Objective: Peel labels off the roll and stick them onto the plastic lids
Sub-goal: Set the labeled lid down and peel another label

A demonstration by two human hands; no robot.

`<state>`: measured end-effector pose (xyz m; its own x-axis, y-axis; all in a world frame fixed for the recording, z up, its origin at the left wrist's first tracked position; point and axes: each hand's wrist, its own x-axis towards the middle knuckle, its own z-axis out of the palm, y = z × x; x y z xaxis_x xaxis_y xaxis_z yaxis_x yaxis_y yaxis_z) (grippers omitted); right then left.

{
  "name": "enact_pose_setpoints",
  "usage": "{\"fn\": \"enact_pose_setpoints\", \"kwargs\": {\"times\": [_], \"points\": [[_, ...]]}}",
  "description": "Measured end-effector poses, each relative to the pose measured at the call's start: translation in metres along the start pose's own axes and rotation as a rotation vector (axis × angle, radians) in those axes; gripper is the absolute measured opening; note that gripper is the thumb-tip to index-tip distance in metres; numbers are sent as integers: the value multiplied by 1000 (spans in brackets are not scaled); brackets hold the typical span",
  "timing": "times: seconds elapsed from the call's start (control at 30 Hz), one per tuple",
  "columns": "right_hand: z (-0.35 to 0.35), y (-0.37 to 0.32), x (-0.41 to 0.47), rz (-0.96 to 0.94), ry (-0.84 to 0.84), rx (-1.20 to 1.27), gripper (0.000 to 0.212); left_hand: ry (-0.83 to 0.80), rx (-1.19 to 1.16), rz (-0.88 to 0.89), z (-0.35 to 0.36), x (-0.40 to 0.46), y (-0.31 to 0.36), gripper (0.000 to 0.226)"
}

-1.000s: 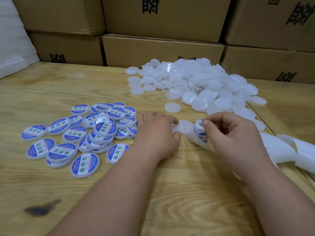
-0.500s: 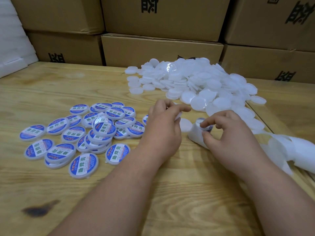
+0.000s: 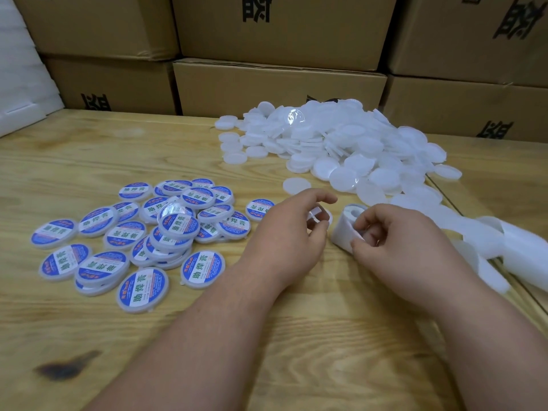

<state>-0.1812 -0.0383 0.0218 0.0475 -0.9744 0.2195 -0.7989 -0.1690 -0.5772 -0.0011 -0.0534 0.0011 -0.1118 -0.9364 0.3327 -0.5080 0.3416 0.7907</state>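
- The right hand (image 3: 406, 244) pinches the white label roll (image 3: 345, 232) between thumb and curled fingers, the roll resting on the pale wooden table (image 3: 207, 336) near its middle, towards the right edge.
- The left hand (image 3: 284, 241) holds a plain white round plastic lid (image 3: 318, 216) between thumb and fingertips, just left of the roll; whether the lid touches the roll I cannot tell.
- A spent strip of white backing paper (image 3: 486, 247) trails from the roll towards the right edge of the table.
- One single unlabelled white lid (image 3: 296, 186) lies flat just beyond the left hand.
- A large heap of unlabelled white plastic lids (image 3: 341, 143) sits towards the far edge, right of centre.
- A cluster of lids already bearing blue-and-white labels with green characters (image 3: 142, 232) lies to the left of the left hand, some stacked on one another.
- A dark stain (image 3: 62, 369) marks the wood near the near left corner.
- Brown cardboard boxes (image 3: 281, 81) stand stacked along the far edge, and white foam sheets (image 3: 20, 84) lean at the far left corner.
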Motion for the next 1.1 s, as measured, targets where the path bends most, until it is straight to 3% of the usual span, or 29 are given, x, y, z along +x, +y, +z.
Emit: {"fn": "enact_pose_setpoints", "kwargs": {"times": [0.2,0.63,0.97,1.1], "points": [[-1,-2,-2,-7,-136,-11,26,-16,-54,-51,0,0,1,32],[0,-5,-3,-70,-185,95,8,-70,-154,-70,-2,-1,6,36],[-5,-12,-5,-32,-201,161,39,-38,-102,-26,-6,-2,4,25],[-9,-11,-4,19,-175,121,24,36,-122,-58,-7,-1,2,22]]}}
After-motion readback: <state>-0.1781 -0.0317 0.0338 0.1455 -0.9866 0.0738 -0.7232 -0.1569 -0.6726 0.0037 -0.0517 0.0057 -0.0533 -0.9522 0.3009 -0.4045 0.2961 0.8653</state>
